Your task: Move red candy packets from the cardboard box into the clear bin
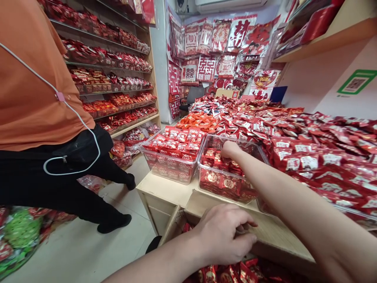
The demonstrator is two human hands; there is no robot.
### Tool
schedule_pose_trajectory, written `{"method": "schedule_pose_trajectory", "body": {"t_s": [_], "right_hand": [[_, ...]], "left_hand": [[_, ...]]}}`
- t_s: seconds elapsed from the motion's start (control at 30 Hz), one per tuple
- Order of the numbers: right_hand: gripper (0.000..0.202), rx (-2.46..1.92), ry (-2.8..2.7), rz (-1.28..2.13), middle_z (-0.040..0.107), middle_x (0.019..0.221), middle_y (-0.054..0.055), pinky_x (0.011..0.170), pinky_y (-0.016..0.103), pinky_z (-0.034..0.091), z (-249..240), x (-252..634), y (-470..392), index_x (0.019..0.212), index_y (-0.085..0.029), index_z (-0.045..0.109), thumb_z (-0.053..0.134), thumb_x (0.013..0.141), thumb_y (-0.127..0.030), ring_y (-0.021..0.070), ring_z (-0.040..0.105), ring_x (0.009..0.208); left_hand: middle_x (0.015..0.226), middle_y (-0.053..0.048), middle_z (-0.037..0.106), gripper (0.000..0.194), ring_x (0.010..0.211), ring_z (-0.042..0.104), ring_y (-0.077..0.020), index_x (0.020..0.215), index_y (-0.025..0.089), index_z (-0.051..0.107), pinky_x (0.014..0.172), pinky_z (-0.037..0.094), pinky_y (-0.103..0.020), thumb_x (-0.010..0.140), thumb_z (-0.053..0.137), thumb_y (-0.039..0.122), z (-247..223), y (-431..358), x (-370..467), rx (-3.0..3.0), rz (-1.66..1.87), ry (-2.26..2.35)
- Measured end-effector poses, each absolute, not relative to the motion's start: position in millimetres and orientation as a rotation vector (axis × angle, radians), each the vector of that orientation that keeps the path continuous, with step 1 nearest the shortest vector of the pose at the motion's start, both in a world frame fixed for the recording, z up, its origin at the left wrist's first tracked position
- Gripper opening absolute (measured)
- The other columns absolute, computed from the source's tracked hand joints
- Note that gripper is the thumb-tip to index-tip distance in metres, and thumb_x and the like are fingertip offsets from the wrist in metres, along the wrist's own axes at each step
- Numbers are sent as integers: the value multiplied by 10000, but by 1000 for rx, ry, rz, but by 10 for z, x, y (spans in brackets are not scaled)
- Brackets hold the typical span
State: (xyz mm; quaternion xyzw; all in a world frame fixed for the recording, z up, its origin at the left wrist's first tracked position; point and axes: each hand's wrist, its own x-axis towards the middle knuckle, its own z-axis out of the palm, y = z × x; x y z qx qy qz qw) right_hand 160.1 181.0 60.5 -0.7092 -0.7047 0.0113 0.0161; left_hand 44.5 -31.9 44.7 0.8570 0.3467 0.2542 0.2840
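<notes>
My right hand [231, 150] reaches into a clear plastic bin [203, 175], its fingers curled down among small red candy packets [218, 179] with gold print. The fingertips are hidden, so what they hold cannot be made out. Nearer to me, my left hand [226, 232] hovers over an open cardboard box [203, 202]. Its fingers are loosely bent, the thumb apart from them, and nothing shows in it. More red packets [226, 273] lie inside that box, partly covered by my left hand and forearm.
Left of the bin stands another clear bin [167, 173] of red packets on a pale counter [159, 188]. Heaped red packets [309, 157] spread to the right. A person in an orange shirt [38, 86] stands at left, before stocked shelves [108, 51]. Bagged goods [22, 232] lie on the floor.
</notes>
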Motion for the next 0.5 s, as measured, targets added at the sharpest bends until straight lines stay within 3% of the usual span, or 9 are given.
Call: {"method": "schedule_pose_trajectory", "body": {"t_s": [0.1, 0.3, 0.4, 0.5], "right_hand": [[300, -2146, -2076, -60, 607, 908, 153, 659, 255, 421, 839, 1575, 1651, 932, -98, 591, 474, 745, -301, 209, 571, 838], [339, -1416, -2085, 31, 541, 589, 23, 514, 218, 362, 1286, 1645, 331, 662, -181, 527, 351, 805, -433, 111, 485, 540], [363, -1208, -2454, 284, 508, 534, 25, 527, 253, 373, 982, 1817, -516, 591, -228, 504, 288, 825, -401, 132, 458, 518], [254, -994, -2823, 598, 531, 527, 0, 514, 214, 383, 384, 1923, -979, 548, -231, 519, 436, 774, -310, 109, 473, 500]], "left_hand": [[790, -6, 590, 276, 696, 544, -99, 950, 176, 581, 658, 421, -189, 692, 558, 273, 414, -307, 438, 2229, 675, 908], [750, 1, 585, 156, 677, 527, -90, 783, 157, 585, 622, 396, -182, 747, 522, 296, 419, -289, 394, 2186, 676, 883], [683, 3, 560, 181, 622, 494, -85, 772, 146, 536, 561, 368, -180, 784, 460, 309, 445, -335, 396, 2224, 758, 871], [563, 15, 494, 253, 514, 443, -71, 682, 153, 486, 490, 334, -181, 831, 355, 311, 409, -452, 459, 2330, 711, 805]]}}
